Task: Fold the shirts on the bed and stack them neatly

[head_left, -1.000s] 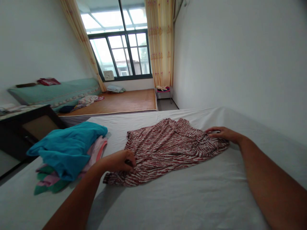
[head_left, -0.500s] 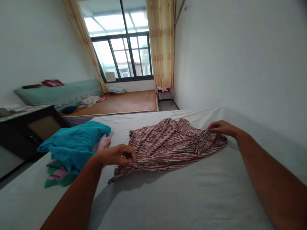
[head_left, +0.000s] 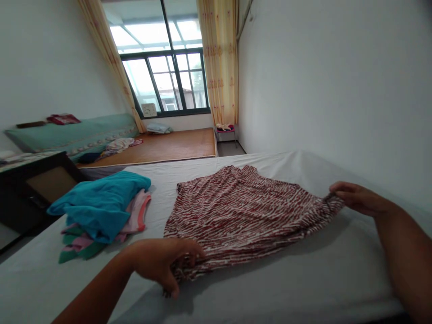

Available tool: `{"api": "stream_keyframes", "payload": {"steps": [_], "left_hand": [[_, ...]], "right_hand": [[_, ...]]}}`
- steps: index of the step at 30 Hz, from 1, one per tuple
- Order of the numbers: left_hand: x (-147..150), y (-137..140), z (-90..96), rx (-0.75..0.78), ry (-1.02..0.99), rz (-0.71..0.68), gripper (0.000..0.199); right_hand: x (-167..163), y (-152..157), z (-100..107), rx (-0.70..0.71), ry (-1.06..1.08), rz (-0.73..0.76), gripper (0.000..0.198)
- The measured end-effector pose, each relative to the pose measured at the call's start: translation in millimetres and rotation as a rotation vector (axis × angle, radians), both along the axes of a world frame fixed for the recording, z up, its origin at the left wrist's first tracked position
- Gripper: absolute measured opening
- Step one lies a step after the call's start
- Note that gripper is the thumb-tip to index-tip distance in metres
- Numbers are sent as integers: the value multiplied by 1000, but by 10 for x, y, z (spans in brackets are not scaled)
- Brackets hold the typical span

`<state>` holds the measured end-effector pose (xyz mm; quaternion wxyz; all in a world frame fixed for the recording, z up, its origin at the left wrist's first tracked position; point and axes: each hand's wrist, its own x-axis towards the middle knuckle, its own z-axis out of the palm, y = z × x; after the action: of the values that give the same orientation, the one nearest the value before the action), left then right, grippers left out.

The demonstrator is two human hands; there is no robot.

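A maroon-and-white patterned top lies spread on the white bed sheet. My right hand pinches its far right end, lifting that corner slightly off the sheet. At the near left corner, my left hand rests on the cloth with thumb and fingers apart. Part of the fabric under the left fingers is hidden. Left of the top, a turquoise garment lies heaped over pink clothing and a green and pink piece.
A dark cabinet stands at the left side of the bed. Beyond lies another bed with a brown mat, below the window. A small stool with items on it stands by the curtain. The white wall borders the right side.
My right hand has moved right and nearer, drawing the top's right end outward. My left hand has come nearer, and its fingers have spread from a pinch. The top lies wider and flatter.
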<state>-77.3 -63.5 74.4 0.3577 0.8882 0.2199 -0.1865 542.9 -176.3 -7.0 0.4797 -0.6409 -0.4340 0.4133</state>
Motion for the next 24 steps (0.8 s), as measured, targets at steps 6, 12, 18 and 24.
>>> {"api": "stream_keyframes", "payload": {"steps": [6,12,18,24], "left_hand": [[27,-69,-138,85,26,-105,39],[56,150,-134,-169,-115,-156,38],[-38,1136,-198,194,-396,406,46],[-30,2068,-664,671,-230,789,56]], "right_hand": [[-286,238,240,-191,-375,200,41],[-631,1011,176,-33,-746,231,53],[-1083,2072,133,38,-1095,158,34],[-1344,2879,-106,-46,-1138,59,52]]}}
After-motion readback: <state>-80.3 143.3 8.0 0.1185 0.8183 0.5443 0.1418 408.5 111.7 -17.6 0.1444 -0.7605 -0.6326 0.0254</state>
